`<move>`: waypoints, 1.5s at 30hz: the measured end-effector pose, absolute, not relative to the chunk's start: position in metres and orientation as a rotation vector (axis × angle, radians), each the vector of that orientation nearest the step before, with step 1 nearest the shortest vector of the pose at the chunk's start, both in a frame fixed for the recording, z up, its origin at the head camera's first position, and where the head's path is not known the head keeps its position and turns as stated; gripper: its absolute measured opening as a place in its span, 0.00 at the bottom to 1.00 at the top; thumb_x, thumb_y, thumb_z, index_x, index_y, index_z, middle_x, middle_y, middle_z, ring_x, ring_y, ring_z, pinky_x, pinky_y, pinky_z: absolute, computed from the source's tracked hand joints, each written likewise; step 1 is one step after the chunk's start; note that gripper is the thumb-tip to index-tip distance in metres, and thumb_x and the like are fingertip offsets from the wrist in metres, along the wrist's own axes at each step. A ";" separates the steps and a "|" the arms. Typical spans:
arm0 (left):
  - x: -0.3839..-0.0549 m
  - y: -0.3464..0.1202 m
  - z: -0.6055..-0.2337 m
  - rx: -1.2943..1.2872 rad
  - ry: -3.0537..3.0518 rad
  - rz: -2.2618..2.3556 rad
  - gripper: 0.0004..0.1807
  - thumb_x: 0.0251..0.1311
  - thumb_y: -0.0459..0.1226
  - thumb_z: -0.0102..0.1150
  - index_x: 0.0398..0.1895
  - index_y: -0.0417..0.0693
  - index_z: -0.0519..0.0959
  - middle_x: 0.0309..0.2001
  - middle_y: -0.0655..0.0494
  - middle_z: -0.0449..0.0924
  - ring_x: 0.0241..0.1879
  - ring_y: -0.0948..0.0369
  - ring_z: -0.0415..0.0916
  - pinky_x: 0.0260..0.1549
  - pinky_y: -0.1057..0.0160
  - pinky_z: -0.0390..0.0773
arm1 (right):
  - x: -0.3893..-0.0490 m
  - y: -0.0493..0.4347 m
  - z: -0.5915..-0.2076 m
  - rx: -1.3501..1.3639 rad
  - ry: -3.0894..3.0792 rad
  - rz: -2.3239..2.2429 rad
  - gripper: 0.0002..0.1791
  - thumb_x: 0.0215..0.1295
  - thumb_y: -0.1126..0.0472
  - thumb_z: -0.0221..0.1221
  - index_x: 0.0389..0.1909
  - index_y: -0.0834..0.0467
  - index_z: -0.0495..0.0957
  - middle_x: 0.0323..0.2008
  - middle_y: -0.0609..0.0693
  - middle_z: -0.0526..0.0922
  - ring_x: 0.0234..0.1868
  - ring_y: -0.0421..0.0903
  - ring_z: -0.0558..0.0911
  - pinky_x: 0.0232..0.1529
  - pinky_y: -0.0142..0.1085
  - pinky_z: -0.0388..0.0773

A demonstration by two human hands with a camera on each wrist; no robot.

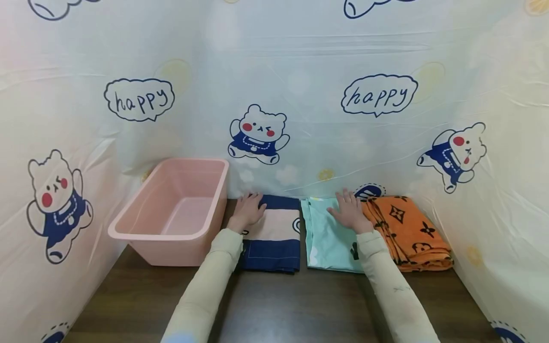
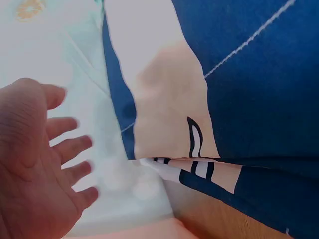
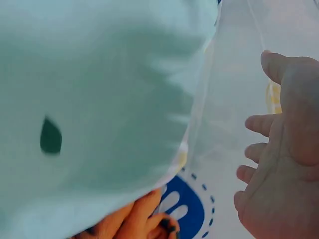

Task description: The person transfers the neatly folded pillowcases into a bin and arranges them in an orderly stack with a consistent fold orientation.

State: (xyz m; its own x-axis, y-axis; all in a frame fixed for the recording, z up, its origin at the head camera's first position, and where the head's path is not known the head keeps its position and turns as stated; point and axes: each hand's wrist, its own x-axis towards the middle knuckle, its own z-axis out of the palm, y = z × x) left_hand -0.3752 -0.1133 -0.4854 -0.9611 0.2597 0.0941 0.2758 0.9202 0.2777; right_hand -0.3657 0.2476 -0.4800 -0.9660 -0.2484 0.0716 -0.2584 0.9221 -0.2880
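Note:
My left hand [image 1: 248, 211] is held over the far left corner of a folded navy-and-beige cloth [image 1: 274, 255], fingers spread. In the left wrist view, that hand [image 2: 42, 159] has its fingers extended toward the layered folds of the cloth [image 2: 169, 99], holding nothing. Over the far part of a folded mint-green cloth [image 1: 330, 247] is my right hand [image 1: 350, 212], its fingers spread too. The right wrist view shows the right hand [image 3: 286, 144] with nothing in its grasp, beside the mint cloth [image 3: 99, 99] with its dark leaf print.
A pink plastic basin [image 1: 171, 245] stands at the left of the dark wooden table [image 1: 296, 305]. Folded orange cloth [image 1: 411, 233] with black motifs lies to the right of the mint one. Pale printed sheeting [image 1: 309, 85] closes off the back and both sides.

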 end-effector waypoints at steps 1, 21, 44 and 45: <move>-0.372 -0.113 -0.484 -0.424 -3.038 -0.469 0.31 0.78 0.48 0.43 0.78 0.44 0.61 0.76 0.41 0.61 0.77 0.40 0.52 0.73 0.40 0.53 | -0.365 0.244 -0.480 0.421 -3.050 0.468 0.41 0.79 0.44 0.47 0.78 0.69 0.51 0.78 0.72 0.43 0.78 0.72 0.45 0.74 0.67 0.40; -0.335 -0.139 -0.513 -0.197 -3.075 -0.490 0.21 0.71 0.39 0.53 0.48 0.24 0.76 0.46 0.32 0.74 0.46 0.42 0.74 0.47 0.45 0.77 | -0.349 0.162 -0.504 0.849 -3.042 0.604 0.15 0.75 0.57 0.57 0.29 0.60 0.82 0.23 0.49 0.75 0.27 0.46 0.71 0.35 0.41 0.70; -0.336 -0.145 -0.522 -0.242 -3.103 -0.522 0.22 0.70 0.35 0.50 0.13 0.43 0.71 0.20 0.47 0.69 0.22 0.52 0.69 0.23 0.58 0.70 | -0.352 0.131 -0.531 0.615 -3.271 0.242 0.24 0.78 0.44 0.51 0.40 0.62 0.79 0.47 0.61 0.79 0.46 0.56 0.72 0.52 0.52 0.71; -0.337 -0.145 -0.521 -0.247 -3.118 -0.508 0.20 0.70 0.35 0.50 0.16 0.42 0.74 0.22 0.46 0.71 0.24 0.52 0.70 0.25 0.57 0.71 | -0.353 0.131 -0.531 0.612 -3.278 0.231 0.24 0.78 0.44 0.50 0.39 0.61 0.80 0.47 0.61 0.79 0.46 0.56 0.72 0.53 0.53 0.70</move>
